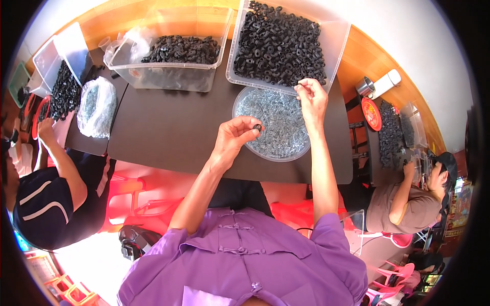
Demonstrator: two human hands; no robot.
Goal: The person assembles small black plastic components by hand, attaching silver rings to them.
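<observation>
Black and ring-shaped, one small part [257, 127] sits in the grip of the left hand [234, 138], pinched between thumb and forefinger over the left side of a round tub [278, 159]. Silvery pieces [275, 125] fill that tub, which stands at the near side of the dark counter [168, 127]. Just beyond it, a big translucent bin [341, 43] is heaped with black parts [278, 46]. From where I stand, the right hand [313, 104] hangs at the bin's near rim, finger and thumb drawn toward each other; I cannot tell whether they meet or hold anything.

What might go wrong looks simple enough. The ring is tiny and only the fingertips have it, so a slack or skewed pinch could let it drop among the silvery pieces, where it would need picking out. Bin and tub stand so close that a silvery piece let slip by the rim could land among the black parts instead. The bin's near edge also seems to overhang the back of the tub; a forearm or wrist knocking either one could shift both, and the tub's loose, shallow load could well spill over its low side.
</observation>
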